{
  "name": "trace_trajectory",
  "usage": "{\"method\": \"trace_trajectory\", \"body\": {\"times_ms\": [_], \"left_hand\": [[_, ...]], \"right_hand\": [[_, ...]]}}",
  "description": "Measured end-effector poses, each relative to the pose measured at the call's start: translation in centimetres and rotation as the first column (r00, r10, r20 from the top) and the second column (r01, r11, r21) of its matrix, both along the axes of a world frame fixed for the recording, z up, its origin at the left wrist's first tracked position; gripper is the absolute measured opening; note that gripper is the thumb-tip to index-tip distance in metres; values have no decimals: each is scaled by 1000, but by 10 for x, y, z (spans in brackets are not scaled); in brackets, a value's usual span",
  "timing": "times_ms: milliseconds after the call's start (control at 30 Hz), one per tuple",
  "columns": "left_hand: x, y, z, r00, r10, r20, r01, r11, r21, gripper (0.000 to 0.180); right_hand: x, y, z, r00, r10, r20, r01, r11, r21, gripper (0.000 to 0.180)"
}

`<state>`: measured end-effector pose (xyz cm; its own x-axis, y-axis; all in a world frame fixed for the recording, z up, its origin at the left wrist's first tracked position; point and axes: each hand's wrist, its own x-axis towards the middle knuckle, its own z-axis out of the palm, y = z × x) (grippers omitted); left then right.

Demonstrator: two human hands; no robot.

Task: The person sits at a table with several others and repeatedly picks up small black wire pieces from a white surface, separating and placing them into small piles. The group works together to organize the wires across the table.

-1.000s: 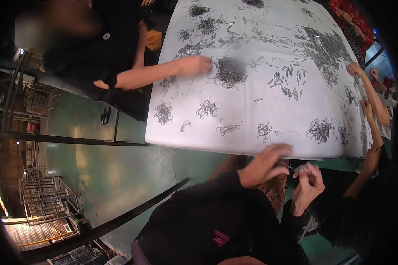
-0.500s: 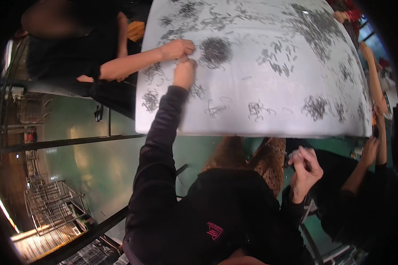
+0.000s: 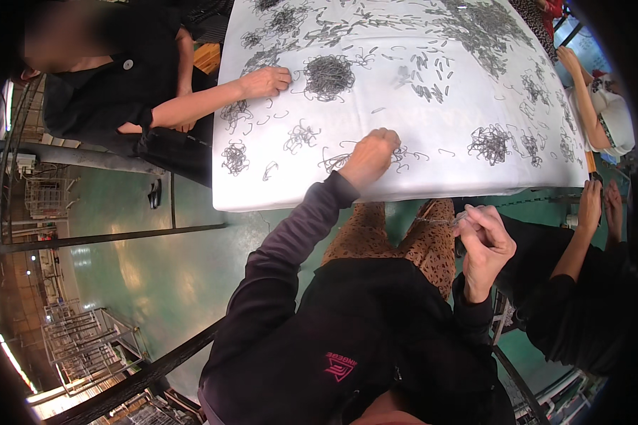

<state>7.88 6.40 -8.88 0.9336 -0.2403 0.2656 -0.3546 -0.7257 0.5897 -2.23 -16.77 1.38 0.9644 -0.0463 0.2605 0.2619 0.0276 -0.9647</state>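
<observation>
Glossy green floor under bright overhead light, reflections pooling in pale patches. White-covered table filling the upper frame. Dark metal bars crossing the floor at left, another bar slanting lower down. Stacked wire racks in the lower left corner; warm glare along the left rim.

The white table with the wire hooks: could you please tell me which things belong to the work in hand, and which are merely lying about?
In hand:
- left hand on loose dark wire hooks
- right hand pinching a thin strung line of hooks
- white cloth-covered table

Lying about:
- dense tangled hook pile, by a co-worker's hand
- green floor
- metal racks
</observation>
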Motion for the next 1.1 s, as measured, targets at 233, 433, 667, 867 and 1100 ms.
{"method": "trace_trajectory", "body": {"times_ms": [233, 433, 667, 867, 1100], "left_hand": [[-14, 44, 8, 974, 109, 199, -113, 994, 8, 16], [-1, 194, -7, 823, 521, 227, -563, 803, 199, 11], [17, 228, -44, 885, 388, 256, -456, 831, 318, 8], [17, 147, -11, 923, 312, 224, -321, 947, 6, 28], [-50, -26, 67, 949, -173, -264, -89, 655, -751, 16]], "right_hand": [[2, 5, -2, 996, 78, 53, -79, 997, 16, 29], [8, 4, -8, 989, 148, -4, -147, 989, 23, 29], [14, -1, -15, 992, 115, -43, -114, 993, 30, 26], [12, -1, -18, 994, 43, -99, -42, 999, 11, 25], [12, 1, -25, 976, -110, -190, 80, 984, -158, 22]]}}
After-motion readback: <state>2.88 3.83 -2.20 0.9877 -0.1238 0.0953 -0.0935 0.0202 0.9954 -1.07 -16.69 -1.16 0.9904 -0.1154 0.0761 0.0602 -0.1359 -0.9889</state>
